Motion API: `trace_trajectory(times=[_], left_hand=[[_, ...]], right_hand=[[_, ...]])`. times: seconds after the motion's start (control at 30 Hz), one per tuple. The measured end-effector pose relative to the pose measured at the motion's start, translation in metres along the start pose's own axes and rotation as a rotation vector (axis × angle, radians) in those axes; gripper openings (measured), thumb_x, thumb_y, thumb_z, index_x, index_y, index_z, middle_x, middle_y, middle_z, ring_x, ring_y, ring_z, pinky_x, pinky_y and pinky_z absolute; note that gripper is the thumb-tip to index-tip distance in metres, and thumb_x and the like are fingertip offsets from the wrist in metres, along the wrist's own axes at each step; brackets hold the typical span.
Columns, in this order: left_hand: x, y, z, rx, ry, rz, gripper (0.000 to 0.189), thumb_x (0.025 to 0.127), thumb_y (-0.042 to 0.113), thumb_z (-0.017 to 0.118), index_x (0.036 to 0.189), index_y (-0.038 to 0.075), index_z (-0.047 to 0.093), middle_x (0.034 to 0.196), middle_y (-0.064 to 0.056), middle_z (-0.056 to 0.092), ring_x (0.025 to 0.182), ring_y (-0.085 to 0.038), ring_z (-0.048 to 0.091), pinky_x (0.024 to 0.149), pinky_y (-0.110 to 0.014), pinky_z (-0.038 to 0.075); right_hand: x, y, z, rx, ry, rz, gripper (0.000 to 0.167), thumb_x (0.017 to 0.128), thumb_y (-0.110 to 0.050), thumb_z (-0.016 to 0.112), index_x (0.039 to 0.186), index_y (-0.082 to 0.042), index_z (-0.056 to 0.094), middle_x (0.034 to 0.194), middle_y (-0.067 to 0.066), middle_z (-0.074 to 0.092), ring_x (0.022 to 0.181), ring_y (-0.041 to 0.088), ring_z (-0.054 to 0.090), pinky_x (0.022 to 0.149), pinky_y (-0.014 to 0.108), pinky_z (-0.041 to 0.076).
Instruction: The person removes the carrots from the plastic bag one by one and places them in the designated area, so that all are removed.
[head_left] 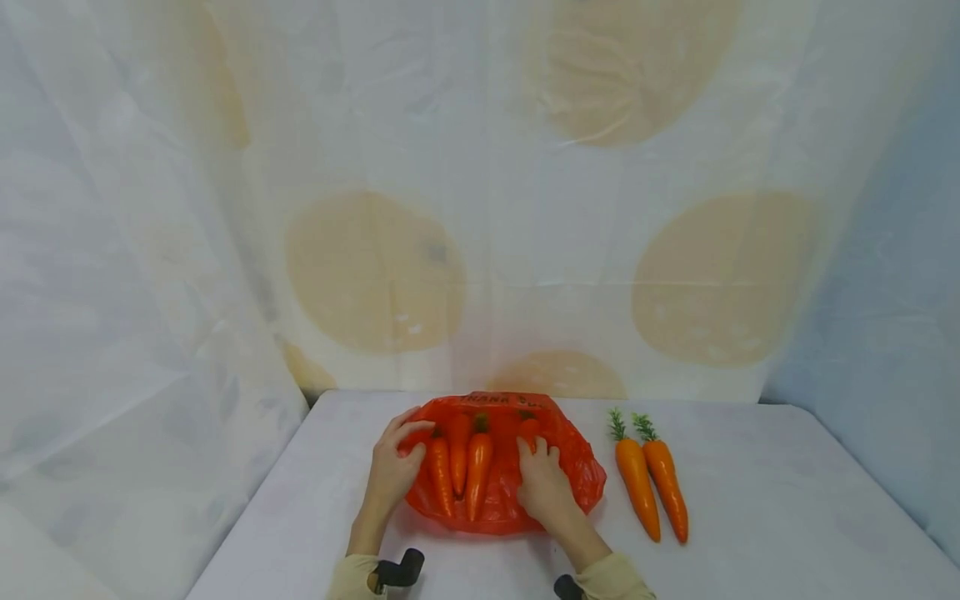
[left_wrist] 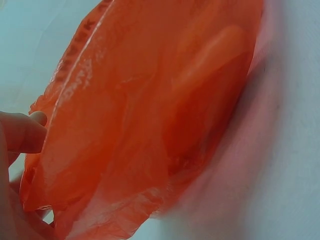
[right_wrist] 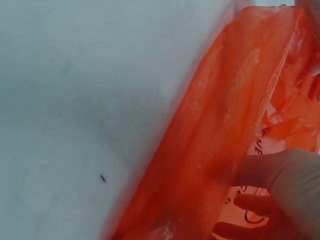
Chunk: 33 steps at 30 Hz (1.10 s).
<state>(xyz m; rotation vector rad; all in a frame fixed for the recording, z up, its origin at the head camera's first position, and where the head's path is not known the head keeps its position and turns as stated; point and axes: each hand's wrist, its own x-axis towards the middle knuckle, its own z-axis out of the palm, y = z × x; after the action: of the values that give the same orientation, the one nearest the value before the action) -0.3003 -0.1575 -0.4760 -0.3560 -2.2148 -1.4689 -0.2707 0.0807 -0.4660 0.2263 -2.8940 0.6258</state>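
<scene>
A translucent red plastic bag (head_left: 506, 508) with dark lettering lies on the table, its mouth spread wide. Three orange carrots (head_left: 478, 475) sit side by side in its left half. My left hand (head_left: 393, 467) grips the bag's left edge, thumb and fingers around the film in the left wrist view. Inside the opening on the right, my right hand (head_left: 546, 487) has its fingertips at another carrot (head_left: 528, 427), whose lower part is hidden. I cannot tell whether that hand grips the carrot. The right wrist view shows its thumb and fingers (right_wrist: 252, 204) behind the front film.
Two carrots with green tops, a left one (head_left: 637, 487) and a right one (head_left: 667, 492), lie on the white table (head_left: 765, 500) to the right of the bag. A pale curtain (head_left: 525, 250) with yellow discs hangs behind the table and encloses its sides.
</scene>
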Motion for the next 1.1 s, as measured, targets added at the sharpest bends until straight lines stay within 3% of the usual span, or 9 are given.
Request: trace_trajectory(times=[0.13,0.3,0.47,0.83,1.1], left_hand=[[0.000,0.000,0.000,-0.005,-0.002,-0.006,0.031,0.086,-0.007,0.059,0.109,0.006,0.074,0.140,-0.005,0.055,0.133,-0.029,0.048,0.113,-0.053,0.032],[-0.001,-0.001,0.001,0.002,0.006,0.004,0.032,0.084,-0.008,0.059,0.108,0.008,0.074,0.139,-0.006,0.056,0.132,-0.031,0.048,0.112,-0.056,0.033],[0.000,-0.002,0.002,0.004,0.013,0.014,0.032,0.085,-0.007,0.060,0.108,0.009,0.074,0.139,-0.005,0.056,0.132,-0.031,0.049,0.111,-0.056,0.034],[0.000,-0.002,0.002,-0.015,0.003,-0.003,0.031,0.086,-0.007,0.059,0.109,0.007,0.074,0.140,-0.005,0.056,0.132,-0.031,0.048,0.111,-0.058,0.033],[0.000,-0.002,0.001,-0.028,-0.003,-0.034,0.029,0.087,-0.005,0.059,0.109,0.006,0.074,0.140,-0.003,0.055,0.133,-0.029,0.047,0.112,-0.056,0.033]], right_hand=[[0.003,-0.001,0.004,0.027,-0.023,0.029,0.060,0.078,0.005,0.074,0.134,0.004,0.052,0.131,0.028,0.045,0.102,0.042,0.050,0.072,0.051,0.058],[0.005,0.001,0.010,0.009,0.017,0.025,0.050,0.077,0.003,0.076,0.122,0.006,0.056,0.125,0.024,0.044,0.090,0.039,0.053,0.069,0.049,0.059],[0.006,0.002,0.012,0.015,0.040,0.035,0.055,0.074,0.005,0.078,0.123,0.007,0.052,0.122,0.023,0.042,0.085,0.037,0.053,0.067,0.047,0.059],[0.006,0.001,0.011,0.077,0.010,0.101,0.065,0.075,0.005,0.076,0.133,0.008,0.047,0.124,0.025,0.043,0.090,0.041,0.055,0.076,0.053,0.057],[0.004,-0.001,0.006,0.143,-0.032,0.136,0.068,0.078,0.001,0.074,0.139,0.007,0.045,0.120,0.029,0.053,0.106,0.049,0.054,0.091,0.061,0.049]])
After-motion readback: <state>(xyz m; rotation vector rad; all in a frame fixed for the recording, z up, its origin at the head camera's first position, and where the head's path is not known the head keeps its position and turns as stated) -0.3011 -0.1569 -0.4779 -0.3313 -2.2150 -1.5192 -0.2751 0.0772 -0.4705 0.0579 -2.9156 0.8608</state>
